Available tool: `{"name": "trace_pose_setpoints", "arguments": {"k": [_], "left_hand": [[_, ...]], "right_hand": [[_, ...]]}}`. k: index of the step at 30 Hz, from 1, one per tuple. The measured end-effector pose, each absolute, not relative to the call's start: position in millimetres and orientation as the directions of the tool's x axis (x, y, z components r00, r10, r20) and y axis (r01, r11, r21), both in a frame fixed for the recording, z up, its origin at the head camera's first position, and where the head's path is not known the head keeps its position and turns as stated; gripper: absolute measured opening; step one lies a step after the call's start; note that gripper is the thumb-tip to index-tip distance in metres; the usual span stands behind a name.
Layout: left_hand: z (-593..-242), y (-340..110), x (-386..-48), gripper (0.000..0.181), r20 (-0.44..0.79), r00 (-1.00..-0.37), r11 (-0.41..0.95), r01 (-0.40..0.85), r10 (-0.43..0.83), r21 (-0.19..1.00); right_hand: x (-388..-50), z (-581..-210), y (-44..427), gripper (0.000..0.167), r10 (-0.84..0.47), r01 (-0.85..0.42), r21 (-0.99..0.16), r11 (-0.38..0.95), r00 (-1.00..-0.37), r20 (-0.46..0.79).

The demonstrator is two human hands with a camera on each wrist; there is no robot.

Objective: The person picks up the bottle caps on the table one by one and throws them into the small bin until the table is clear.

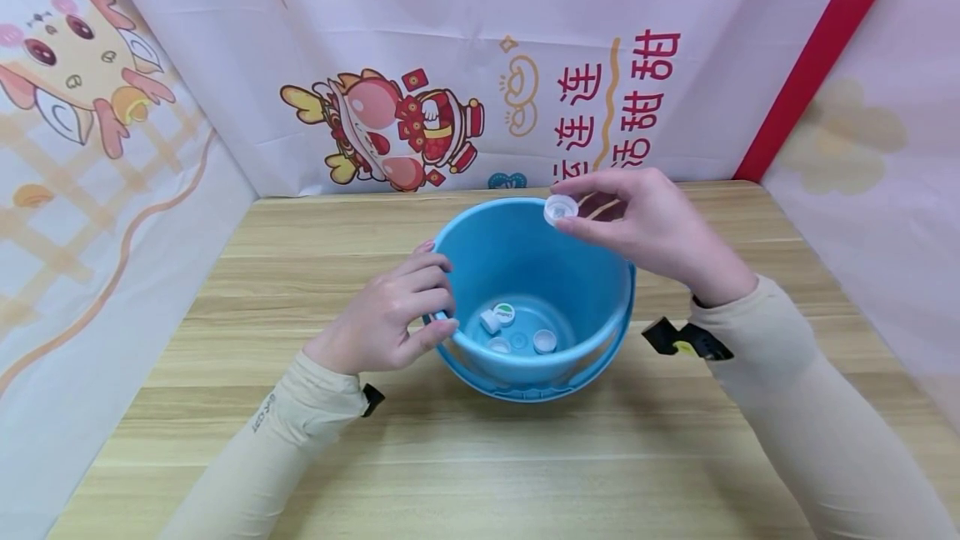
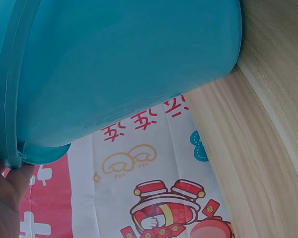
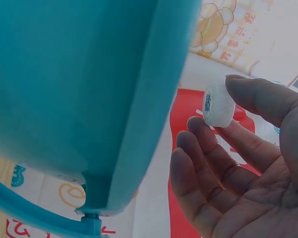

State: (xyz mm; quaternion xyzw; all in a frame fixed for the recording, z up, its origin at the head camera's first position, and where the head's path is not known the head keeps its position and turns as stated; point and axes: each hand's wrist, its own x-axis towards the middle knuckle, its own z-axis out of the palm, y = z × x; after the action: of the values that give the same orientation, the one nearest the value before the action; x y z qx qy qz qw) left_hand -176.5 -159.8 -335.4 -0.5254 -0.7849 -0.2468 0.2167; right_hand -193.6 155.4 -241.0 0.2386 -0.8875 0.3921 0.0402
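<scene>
A blue bucket [image 1: 525, 261] stands on the table, with several white caps [image 1: 545, 342] lying on its bottom. One of those, a cap with a green-marked top [image 1: 505, 312], faces up. My left hand [image 1: 397, 307] grips the bucket's left rim, fingers over the edge; only part of this hand [image 2: 7, 198] shows in the left wrist view. Above the far right rim, my right hand [image 1: 648, 227] pinches a white bottle cap [image 1: 560, 209] between thumb and fingers, its hollow side showing in the head view. The right wrist view shows the cap's ridged side [image 3: 221, 106] and a code printed on its top.
The bucket's handle [image 1: 525, 394] hangs down along its near side. Under everything is a wood-grain table [image 1: 300, 273]. A printed cloth [image 1: 450, 32] hangs behind the table's far edge, and further cloths stand at the left and right.
</scene>
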Motion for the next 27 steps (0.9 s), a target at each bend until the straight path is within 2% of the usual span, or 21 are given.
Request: {"name": "trace_pose_setpoints", "arguments": {"k": [9, 16, 27], "left_hand": [[-337, -161, -177, 0.047, 0.595, -0.36, 0.331, 0.93, 0.719, 0.162], [-337, -161, -177, 0.048, 0.594, -0.359, 0.331, 0.93, 0.72, 0.161], [-336, -160, -177, 0.048, 0.604, -0.346, 0.318, 0.935, 0.718, 0.157]], "right_hand": [[-195, -242, 153, 0.044, -0.399, -0.455, -0.68, 0.575, -0.882, 0.252], [-197, -245, 154, 0.052, -0.462, -0.504, -0.661, 0.556, -0.848, 0.257], [-194, -240, 171, 0.04, -0.394, -0.491, -0.627, 0.604, -0.869, 0.3]]}}
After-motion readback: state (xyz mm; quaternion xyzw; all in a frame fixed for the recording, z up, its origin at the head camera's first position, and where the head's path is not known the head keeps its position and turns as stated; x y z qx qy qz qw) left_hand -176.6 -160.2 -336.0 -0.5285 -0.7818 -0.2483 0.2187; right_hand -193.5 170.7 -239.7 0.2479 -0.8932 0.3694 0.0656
